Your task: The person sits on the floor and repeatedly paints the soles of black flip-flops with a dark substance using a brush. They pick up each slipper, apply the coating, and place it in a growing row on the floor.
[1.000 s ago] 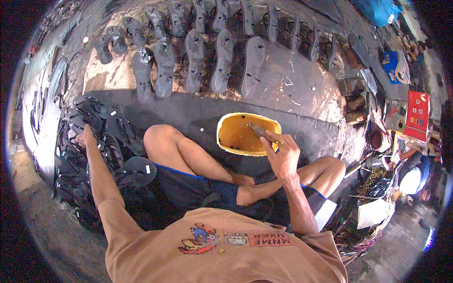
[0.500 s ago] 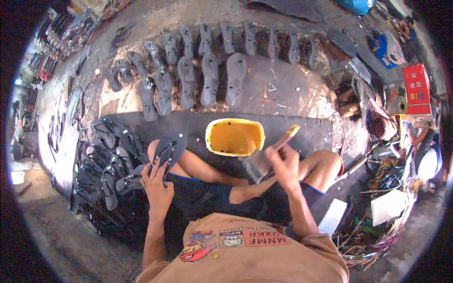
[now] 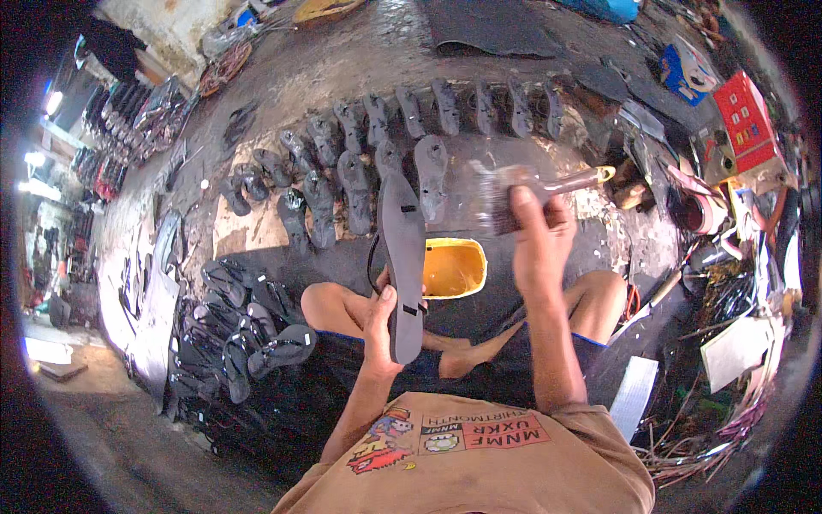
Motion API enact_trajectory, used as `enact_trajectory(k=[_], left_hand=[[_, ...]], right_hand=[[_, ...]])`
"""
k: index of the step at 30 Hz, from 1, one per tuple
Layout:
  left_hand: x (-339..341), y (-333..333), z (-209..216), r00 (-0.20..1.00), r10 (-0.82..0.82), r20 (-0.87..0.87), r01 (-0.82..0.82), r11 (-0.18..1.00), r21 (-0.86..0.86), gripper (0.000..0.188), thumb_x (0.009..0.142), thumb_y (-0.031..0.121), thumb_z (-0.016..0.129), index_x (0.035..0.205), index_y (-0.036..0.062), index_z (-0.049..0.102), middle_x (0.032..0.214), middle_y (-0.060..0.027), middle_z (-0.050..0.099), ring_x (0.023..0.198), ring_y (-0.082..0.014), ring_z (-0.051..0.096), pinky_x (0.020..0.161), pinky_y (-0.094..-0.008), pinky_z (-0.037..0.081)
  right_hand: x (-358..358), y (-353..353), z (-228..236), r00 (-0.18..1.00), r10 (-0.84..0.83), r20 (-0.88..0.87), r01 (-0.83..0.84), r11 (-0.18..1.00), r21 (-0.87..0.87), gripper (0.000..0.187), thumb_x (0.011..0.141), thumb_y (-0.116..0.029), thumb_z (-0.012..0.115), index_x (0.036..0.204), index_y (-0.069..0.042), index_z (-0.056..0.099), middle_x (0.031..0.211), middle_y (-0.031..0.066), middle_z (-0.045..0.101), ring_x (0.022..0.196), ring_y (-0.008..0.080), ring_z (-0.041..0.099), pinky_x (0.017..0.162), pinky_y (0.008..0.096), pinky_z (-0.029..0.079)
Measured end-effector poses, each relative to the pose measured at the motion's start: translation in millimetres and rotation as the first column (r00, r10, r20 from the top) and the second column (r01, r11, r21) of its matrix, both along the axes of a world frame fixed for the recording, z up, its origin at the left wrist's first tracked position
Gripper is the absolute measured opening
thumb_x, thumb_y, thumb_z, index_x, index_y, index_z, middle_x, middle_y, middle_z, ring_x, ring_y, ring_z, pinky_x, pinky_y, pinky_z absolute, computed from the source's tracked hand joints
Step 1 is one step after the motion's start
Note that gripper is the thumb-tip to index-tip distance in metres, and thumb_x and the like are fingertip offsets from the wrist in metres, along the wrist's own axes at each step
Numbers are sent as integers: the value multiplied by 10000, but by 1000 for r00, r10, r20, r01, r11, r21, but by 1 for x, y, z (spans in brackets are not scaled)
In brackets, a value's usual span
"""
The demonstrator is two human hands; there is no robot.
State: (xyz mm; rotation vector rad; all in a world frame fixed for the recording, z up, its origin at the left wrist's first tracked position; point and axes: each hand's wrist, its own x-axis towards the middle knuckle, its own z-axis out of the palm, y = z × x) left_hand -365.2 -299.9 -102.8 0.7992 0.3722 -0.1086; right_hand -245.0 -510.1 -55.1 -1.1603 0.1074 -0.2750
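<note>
My left hand [image 3: 377,336] grips a dark grey flip-flop [image 3: 402,265] by its lower side and holds it upright in front of me. Its flat underside shows, with black strap ends in it, and a strap loop sticks out behind on the left. In my right hand [image 3: 541,244] is a wide paintbrush [image 3: 578,181], its bristles smeared by motion, raised right of the flip-flop and apart from it. Beyond my crossed legs stands a yellow tub [image 3: 483,267], partly hidden by the flip-flop, with amber-coloured contents.
Rows of grey soles [image 3: 354,195] lie on the floor ahead. Finished-looking strapped flip-flops [image 3: 282,347] are heaped by my left knee. To the right are a red box [image 3: 745,124], a white sheet [image 3: 635,396] and cluttered scraps. A dark mat [image 3: 488,32] lies at the far side.
My left hand has lifted a flip-flop from beside my left knee to the middle, underside showing. The brush has risen from near the tub to beyond it. The view has shifted.
</note>
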Motion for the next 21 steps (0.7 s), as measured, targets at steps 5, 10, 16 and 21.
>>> enact_trajectory(k=[5,10,16,21], left_hand=[[-14,-24,16,989,-117,93,121,992,-39,553,1012,359,584,1447,43,454,1157,-165,674,945,-218,669,837,-314,537],[-7,-10,-7,985,-92,143,101,993,-60,539,1024,418,529,1379,13,533,1274,-183,647,1019,-286,674,885,-409,554],[-16,-22,13,937,-274,218,238,955,178,530,1023,469,535,1353,56,566,1195,-134,692,1012,-234,690,876,-393,568],[18,0,-15,962,94,258,-72,993,-94,570,1067,511,428,1404,70,558,1295,-132,655,1132,-255,664,1014,-405,545]], right_hand=[[24,39,-6,970,-119,210,176,945,-277,202,888,-163,826,1008,-21,747,944,16,752,820,112,633,763,305,534],[-32,38,5,992,121,41,-108,965,-240,255,812,-162,865,960,-24,710,917,22,727,835,98,638,764,276,518],[16,29,30,978,-166,125,194,942,-274,300,827,-258,867,892,-15,703,801,17,690,742,120,594,684,286,495],[-60,42,20,996,-88,-34,83,988,-127,276,821,-177,876,997,-23,731,941,53,763,862,124,692,766,307,555]])
